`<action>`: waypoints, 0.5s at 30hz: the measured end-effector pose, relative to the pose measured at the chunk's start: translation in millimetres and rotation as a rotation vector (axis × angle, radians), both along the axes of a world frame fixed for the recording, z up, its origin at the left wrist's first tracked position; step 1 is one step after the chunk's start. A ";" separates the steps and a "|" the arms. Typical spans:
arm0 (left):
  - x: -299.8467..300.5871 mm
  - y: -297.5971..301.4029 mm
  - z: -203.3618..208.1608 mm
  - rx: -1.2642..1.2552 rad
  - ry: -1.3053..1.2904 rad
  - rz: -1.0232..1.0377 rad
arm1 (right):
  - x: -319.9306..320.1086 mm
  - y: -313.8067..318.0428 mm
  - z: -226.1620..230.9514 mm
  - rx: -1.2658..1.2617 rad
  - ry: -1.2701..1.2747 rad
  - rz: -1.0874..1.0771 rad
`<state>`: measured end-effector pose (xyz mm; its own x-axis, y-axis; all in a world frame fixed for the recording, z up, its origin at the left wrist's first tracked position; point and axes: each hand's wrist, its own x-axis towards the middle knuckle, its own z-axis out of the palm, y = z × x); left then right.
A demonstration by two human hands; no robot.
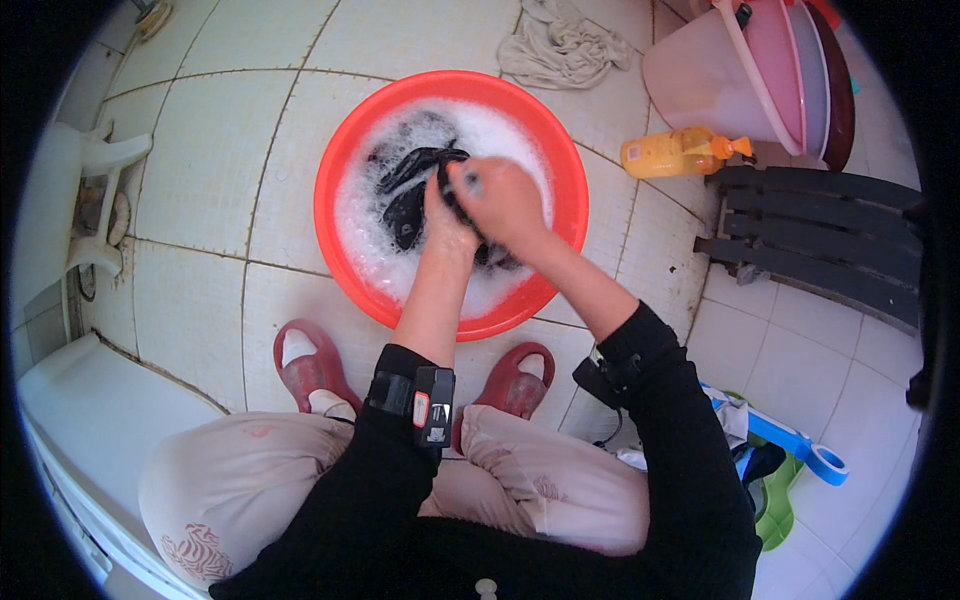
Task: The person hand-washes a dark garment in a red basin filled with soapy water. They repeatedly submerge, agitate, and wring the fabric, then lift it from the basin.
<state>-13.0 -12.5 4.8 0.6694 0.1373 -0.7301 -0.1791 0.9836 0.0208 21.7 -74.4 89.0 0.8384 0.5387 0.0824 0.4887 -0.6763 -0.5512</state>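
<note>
A round red basin (338, 262) stands on the floor in front of me, holding white suds (385, 255) and wet black cloth (405, 215). Over the middle of the basin, my left hand (447, 215) and my right hand (500, 200) are close together, both closed on a bunched part of the black cloth. The right hand lies across the cloth from the right, its fingers curled and slightly blurred. More of the cloth floats in the foam to the left of my hands. Suds hide the basin's bottom.
An orange bottle (672, 152) lies on its side right of the basin, below stacked buckets (705, 75). A dark slatted stool (815, 235) is at the right. A pale crumpled rag (560, 48) lies beyond the basin. My red slippers (310, 365) rest near its front edge.
</note>
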 end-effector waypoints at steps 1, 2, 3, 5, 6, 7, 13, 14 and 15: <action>-0.2 0.8 0.4 0.016 -0.186 0.009 | 16.4 -4.3 -3.2 -0.008 0.037 -0.053; 3.3 3.1 0.7 -0.028 -0.084 0.014 | 36.1 -9.0 -6.9 -0.014 0.004 -0.086; 3.7 6.3 0.6 -0.045 -0.107 0.012 | 47.3 -15.5 -11.4 -0.016 -0.048 -0.164; 5.9 14.4 -0.7 0.018 -0.054 0.036 | 47.3 -27.5 -21.8 0.035 -0.073 -0.043; 6.0 16.6 -2.1 0.040 -0.044 0.030 | 44.8 -33.1 -27.6 0.023 -0.065 -0.039; 7.2 17.2 -3.9 0.067 -0.023 0.034 | 31.3 -35.1 -34.4 -0.010 -0.150 0.091; 13.6 3.8 -9.3 0.264 0.123 0.017 | 29.9 -13.1 -59.8 -0.557 0.235 0.017; 14.4 2.9 -8.3 0.235 0.088 0.030 | 40.1 -10.3 -58.3 -0.534 0.331 0.046; 15.3 3.3 -6.9 0.204 0.070 0.044 | 48.4 -10.3 -54.6 -0.482 0.374 0.052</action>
<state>2.3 -9.3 -2.0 0.6082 0.3155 -0.7284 -0.2133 0.9488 0.2329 70.1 -84.8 34.5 0.7351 0.4831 -0.4756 0.3600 -0.8727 -0.3298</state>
